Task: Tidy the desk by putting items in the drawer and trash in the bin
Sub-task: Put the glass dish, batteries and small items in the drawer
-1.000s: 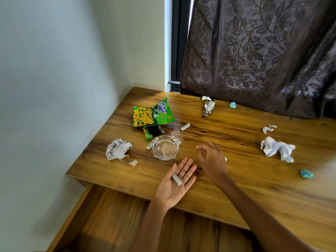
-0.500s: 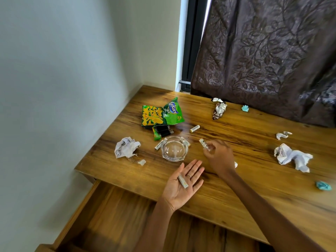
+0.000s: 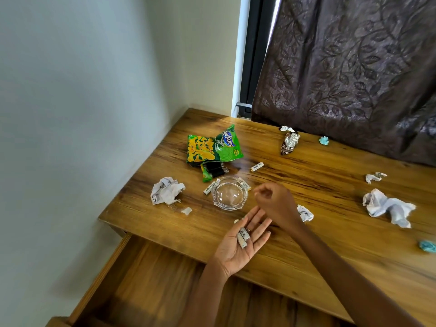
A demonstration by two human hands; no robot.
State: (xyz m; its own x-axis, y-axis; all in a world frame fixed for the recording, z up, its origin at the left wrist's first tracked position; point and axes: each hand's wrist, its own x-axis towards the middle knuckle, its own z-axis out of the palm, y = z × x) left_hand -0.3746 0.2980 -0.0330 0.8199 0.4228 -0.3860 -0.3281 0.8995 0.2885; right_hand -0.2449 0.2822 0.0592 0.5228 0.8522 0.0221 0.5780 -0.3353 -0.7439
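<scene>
Wooden bench (image 3: 295,232): my flat left hand (image 3: 240,241) now carries two batteries (image 3: 243,236); right hand (image 3: 274,201), loosely curled, released one; drawer (image 3: 153,286) next.

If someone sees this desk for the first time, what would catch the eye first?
Probably the bright green snack bag near the wall, the loudest colour on the wooden desk. Next, the left hand, palm up over the front edge with small white batteries lying on it, just in front of the glass ashtray. White crumpled paper lies at the right.
</scene>
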